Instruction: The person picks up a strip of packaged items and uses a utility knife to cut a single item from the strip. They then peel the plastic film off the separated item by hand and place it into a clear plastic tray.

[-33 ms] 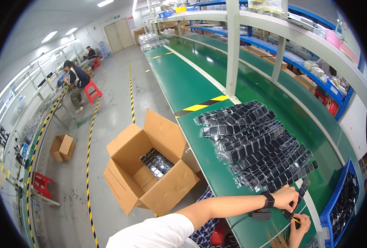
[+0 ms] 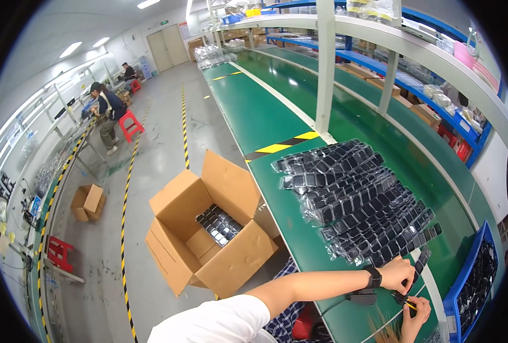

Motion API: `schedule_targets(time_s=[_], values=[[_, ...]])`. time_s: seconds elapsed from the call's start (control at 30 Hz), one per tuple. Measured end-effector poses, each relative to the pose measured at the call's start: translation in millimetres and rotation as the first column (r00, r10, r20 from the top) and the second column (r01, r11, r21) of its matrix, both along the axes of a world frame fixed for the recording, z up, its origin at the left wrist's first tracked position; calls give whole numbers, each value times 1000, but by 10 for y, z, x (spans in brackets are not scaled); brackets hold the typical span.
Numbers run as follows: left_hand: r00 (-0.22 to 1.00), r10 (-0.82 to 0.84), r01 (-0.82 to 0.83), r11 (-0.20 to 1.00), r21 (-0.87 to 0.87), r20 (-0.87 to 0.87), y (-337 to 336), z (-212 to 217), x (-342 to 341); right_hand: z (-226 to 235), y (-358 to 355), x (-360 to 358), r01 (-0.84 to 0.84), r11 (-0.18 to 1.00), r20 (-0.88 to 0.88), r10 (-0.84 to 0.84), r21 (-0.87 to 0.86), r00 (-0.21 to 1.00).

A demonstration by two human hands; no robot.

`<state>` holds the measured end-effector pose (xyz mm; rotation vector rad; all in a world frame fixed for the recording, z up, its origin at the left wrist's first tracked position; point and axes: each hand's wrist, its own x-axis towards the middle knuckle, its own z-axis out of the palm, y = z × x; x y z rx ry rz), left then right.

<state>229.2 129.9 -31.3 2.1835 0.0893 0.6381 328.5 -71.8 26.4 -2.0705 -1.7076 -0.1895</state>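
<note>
A large pile of small black parts in clear bags [image 2: 362, 200] covers the green bench [image 2: 277, 188]. My left hand [image 2: 398, 274], with a black wristband, reaches across from the lower left to the pile's near end and pinches a small black part [image 2: 417, 264] there. Just below it, my right hand [image 2: 415, 313] holds a small black and yellow piece [image 2: 407, 303] between its fingertips. The two hands almost touch. A small black device with a cable [image 2: 362, 297] lies on the bench beside my left wrist.
An open cardboard box [image 2: 231, 263] with black parts inside stands on the floor left of the bench. A blue bin [image 2: 459, 297] of black parts sits at the right. A white shelf post [image 2: 325, 68] rises behind the pile. A seated person [image 2: 108, 108] works far left, near a red stool [image 2: 130, 127].
</note>
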Motion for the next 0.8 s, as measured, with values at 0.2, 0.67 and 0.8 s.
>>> schedule_targets(time_s=[0.2, 0.67, 0.8], values=[[1000, 0, 0, 1000, -8, 17, 21, -50, 4, 24, 66, -67, 75, 997, -63, -75, -1, 995], [1000, -3, 3, 999, 36, 3, 49, -116, 75, 2, 101, -65, 33, 999, -40, -33, -2, 999], [1000, -17, 17, 999, 35, 10, 47, -138, 94, 7, 108, -79, 16, 1000, -62, -15, 20, 998]])
